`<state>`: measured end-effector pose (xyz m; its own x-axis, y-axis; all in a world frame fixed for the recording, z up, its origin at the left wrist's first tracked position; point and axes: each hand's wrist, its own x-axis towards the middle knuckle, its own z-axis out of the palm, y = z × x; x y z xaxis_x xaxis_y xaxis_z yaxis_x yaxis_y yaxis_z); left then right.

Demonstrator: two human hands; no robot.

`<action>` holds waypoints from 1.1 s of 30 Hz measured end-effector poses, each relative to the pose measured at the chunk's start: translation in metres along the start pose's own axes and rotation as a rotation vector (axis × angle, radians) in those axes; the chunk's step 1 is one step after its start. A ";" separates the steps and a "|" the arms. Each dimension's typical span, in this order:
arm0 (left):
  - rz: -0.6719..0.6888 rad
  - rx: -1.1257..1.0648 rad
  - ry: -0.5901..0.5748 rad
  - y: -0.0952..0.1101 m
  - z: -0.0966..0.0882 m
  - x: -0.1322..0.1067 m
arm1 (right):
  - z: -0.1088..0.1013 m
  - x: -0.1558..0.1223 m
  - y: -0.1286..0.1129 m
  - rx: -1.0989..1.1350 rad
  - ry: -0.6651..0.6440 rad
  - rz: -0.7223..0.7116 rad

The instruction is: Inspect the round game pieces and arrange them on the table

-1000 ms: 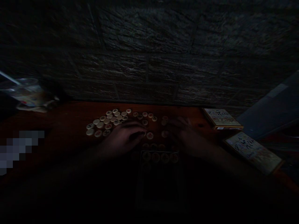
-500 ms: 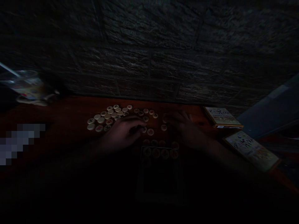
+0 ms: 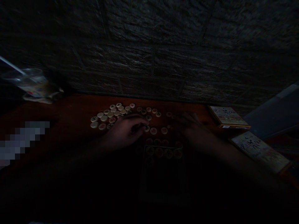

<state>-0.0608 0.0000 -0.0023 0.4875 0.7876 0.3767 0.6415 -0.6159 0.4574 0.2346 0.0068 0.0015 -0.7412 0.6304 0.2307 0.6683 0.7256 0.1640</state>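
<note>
Round Chinese chess pieces with red or dark characters lie on a dim reddish wooden table (image 3: 77,107). My left hand (image 3: 125,129) is curled, its thumb and fingertips closed at the edge of a Chinese chess piece (image 3: 146,128). A red-marked piece (image 3: 153,131) lies just right of those fingertips. My right hand (image 3: 192,126) is low over the table, fingers apart and bent, beside a few loose pieces (image 3: 169,114); its fingertips are dark. Nearer me is an open tray-like box (image 3: 144,168) with a row of pieces (image 3: 159,152) at its far end.
Many pieces cluster (image 3: 104,118) left of my left hand. Two printed boxes (image 3: 229,115) (image 3: 259,151) lie on the right. A clear cup with a straw (image 3: 35,82) stands at the far left. A stone-textured wall (image 3: 149,56) rises behind the table.
The view has shifted slightly, moving everything a little to the right. My right hand has drawn right, uncovering small pieces beside its fingers. My left hand keeps its curled pose at the same piece.
</note>
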 end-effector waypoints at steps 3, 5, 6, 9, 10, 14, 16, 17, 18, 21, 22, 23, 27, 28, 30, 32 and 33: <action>0.001 0.004 0.004 0.000 0.000 -0.001 | -0.001 0.001 -0.001 0.066 0.026 0.039; 0.013 0.002 0.005 -0.001 0.000 -0.001 | -0.001 0.001 -0.002 0.090 0.048 0.072; 0.015 0.001 0.006 -0.001 0.000 -0.001 | -0.001 0.001 -0.001 0.089 0.057 0.086; 0.018 0.000 0.004 -0.001 0.000 0.000 | -0.001 0.000 0.000 0.079 0.078 0.138; 0.019 0.000 0.003 -0.001 0.000 0.000 | 0.000 0.000 0.001 0.075 0.081 0.150; 0.028 -0.004 -0.008 -0.001 0.000 0.000 | 0.003 -0.001 0.003 0.063 0.086 0.147; 0.026 -0.007 -0.009 -0.001 0.000 0.000 | 0.003 0.000 0.002 0.073 0.085 0.161; 0.022 -0.007 -0.008 -0.001 0.000 0.000 | 0.003 0.000 0.002 0.081 0.086 0.173; 0.019 -0.005 -0.008 -0.001 0.000 0.000 | 0.003 0.000 0.001 0.089 0.088 0.184; 0.011 0.001 -0.004 -0.001 0.001 0.000 | 0.001 0.001 0.000 0.110 0.110 0.208; 0.008 0.002 -0.005 -0.001 0.001 -0.001 | 0.001 0.001 0.001 0.113 0.117 0.218; 0.006 0.002 -0.002 -0.001 0.001 -0.001 | 0.001 0.000 0.001 0.116 0.119 0.231; 0.007 0.000 -0.001 0.000 0.000 -0.001 | 0.003 -0.002 0.002 0.176 0.099 0.235; 0.008 -0.002 -0.002 0.000 0.000 -0.001 | 0.004 -0.003 0.002 0.196 0.093 0.221; 0.008 -0.004 -0.007 0.000 0.000 -0.001 | 0.006 -0.001 0.001 0.215 0.082 0.186; 0.009 -0.004 -0.009 -0.001 0.000 -0.001 | 0.007 0.001 -0.002 0.203 0.066 0.151; 0.009 -0.003 -0.011 -0.001 0.001 -0.001 | 0.007 0.003 -0.004 0.189 0.058 0.135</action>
<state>-0.0615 -0.0002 -0.0036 0.5002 0.7821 0.3717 0.6352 -0.6231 0.4564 0.2297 0.0081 -0.0053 -0.6376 0.7121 0.2938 0.7329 0.6783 -0.0534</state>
